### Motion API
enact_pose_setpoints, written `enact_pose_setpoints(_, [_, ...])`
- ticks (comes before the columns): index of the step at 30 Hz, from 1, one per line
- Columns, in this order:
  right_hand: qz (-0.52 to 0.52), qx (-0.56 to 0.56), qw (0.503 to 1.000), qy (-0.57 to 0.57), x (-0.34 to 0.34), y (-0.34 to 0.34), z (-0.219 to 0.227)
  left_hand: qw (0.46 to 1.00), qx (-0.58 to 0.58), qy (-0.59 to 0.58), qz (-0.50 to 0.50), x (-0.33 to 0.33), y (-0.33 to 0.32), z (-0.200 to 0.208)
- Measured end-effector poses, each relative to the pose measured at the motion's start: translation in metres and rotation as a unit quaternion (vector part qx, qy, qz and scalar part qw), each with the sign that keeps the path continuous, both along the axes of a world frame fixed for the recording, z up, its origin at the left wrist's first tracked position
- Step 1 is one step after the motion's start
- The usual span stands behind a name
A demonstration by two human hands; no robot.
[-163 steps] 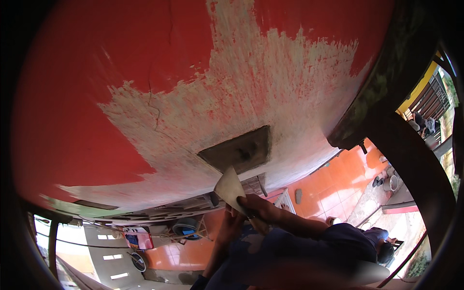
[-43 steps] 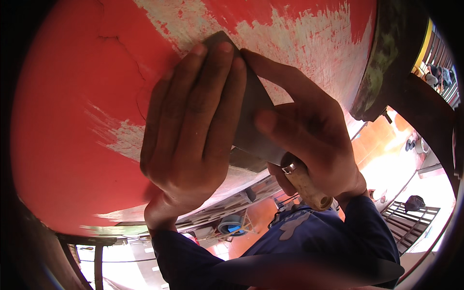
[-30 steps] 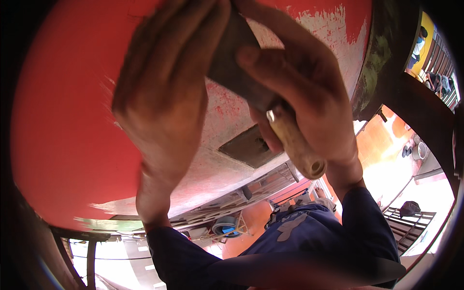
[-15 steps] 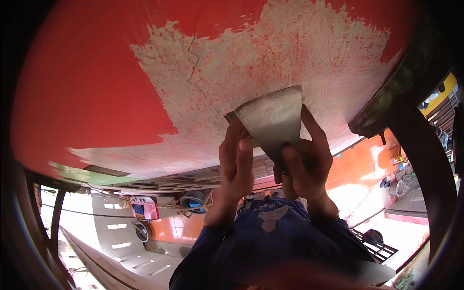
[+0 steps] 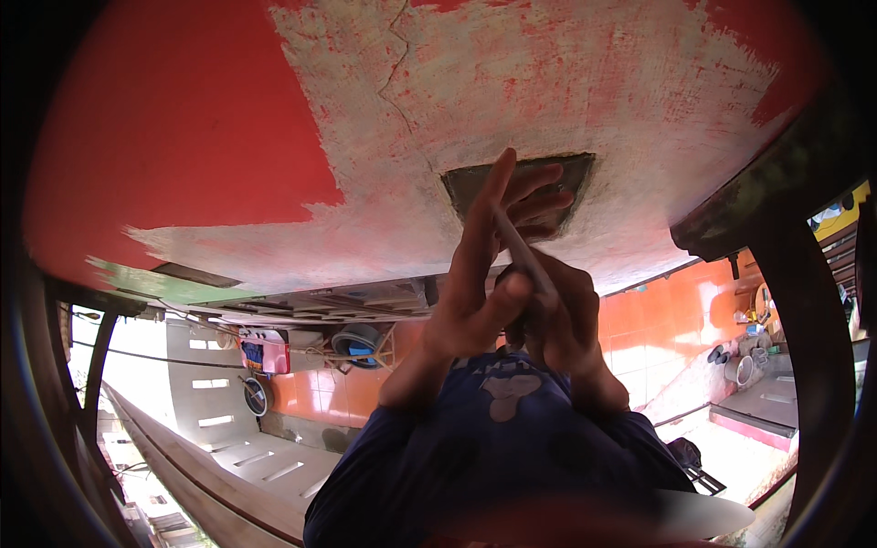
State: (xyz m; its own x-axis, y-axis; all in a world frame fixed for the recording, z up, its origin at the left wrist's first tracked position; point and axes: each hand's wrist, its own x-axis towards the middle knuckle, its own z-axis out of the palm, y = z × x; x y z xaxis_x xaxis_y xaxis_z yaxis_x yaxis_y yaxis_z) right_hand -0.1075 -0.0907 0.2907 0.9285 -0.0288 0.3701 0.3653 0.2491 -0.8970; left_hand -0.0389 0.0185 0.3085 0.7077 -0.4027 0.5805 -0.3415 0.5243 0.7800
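Note:
A metal scraper with a broad blade (image 5: 523,248) is turned nearly edge-on, so its flat face is mostly out of sight. My right hand (image 5: 565,315) is closed around its lower part and handle. Against the blade's other side lies my left hand (image 5: 470,288), its fingers stretched out and spread, its thumb near the right hand. Behind the fingers is a dark four-sided patch (image 5: 574,173) in the painted surface; whether it is a recess or a flat panel, I cannot tell. Around it spreads a pale, scraped-looking area (image 5: 512,91) with red streaks.
Red paint (image 5: 201,119) covers the surface at the left, and a thin crack (image 5: 399,59) runs through the pale part. A dark post (image 5: 772,301) stands at the right. Beyond are an orange tiled wall (image 5: 658,320), a basin (image 5: 356,342) and a pale container (image 5: 740,370).
The scraper has turned from showing its broad face to edge-on. My left fingers have gone from curled at its side to stretched out, and the dark patch behind has come into sight.

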Motion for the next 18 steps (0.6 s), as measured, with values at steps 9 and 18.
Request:
enact_pose_setpoints(9, [0.074, 0.194, 0.963, 0.172, -0.007, -0.011, 0.010, 0.991, 0.057, 0.103, 0.068, 0.003, -0.011, 0.032])
enact_pose_setpoints(18, [0.007, 0.133, 0.979, 0.151, 0.004, -0.023, 0.026, 0.980, 0.073, 0.167, -0.081, 0.011, -0.035, 0.041])
